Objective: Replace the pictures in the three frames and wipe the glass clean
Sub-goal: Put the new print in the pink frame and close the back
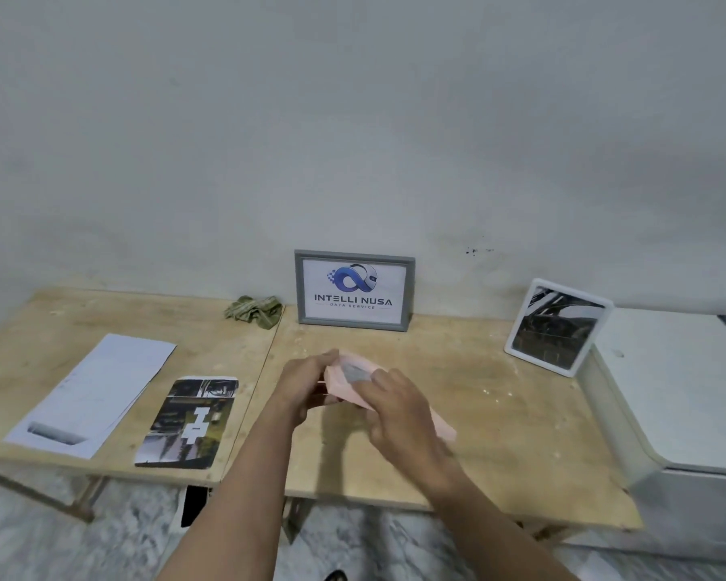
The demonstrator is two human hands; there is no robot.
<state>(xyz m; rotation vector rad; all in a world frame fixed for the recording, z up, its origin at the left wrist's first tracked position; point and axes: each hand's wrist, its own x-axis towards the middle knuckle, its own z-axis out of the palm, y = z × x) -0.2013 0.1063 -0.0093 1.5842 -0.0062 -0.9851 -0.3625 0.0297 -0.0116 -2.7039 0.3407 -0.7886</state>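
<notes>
Both hands are on the pink frame (355, 381) at the middle of the wooden worktop (499, 421), and the frame is tilted, its far end raised off the wood and its near end running down under the right wrist. The left hand (304, 385) grips it from the left side, fingers (325, 358) curled over the far upper corner. The right hand (399, 406) lies across the top, its fingers bent down onto the greyish panel in the frame's middle; whether they pinch anything there is hard to tell through the blur. Behind the hands, the grey frame (354, 290) stands upright against the wall, showing a blue logo and the words INTELLI NUSA. To the right, the white frame (558, 327) leans back beside a white cabinet (680, 392), with a dark black-and-white picture inside it. Just left of the grey frame sits a crumpled green cloth (254, 311), right at the seam where the two worktop boards meet. Over on the left board, a loose photo print (187, 421) lies flat, a dark collage with white blocks in its centre, near the front edge. Further left again lies a white sheet of paper (93, 394), angled, with a grey printed shape at its near end. Both forearms reach in from the bottom, and the patterned floor (30, 534) shows below the worktop.
</notes>
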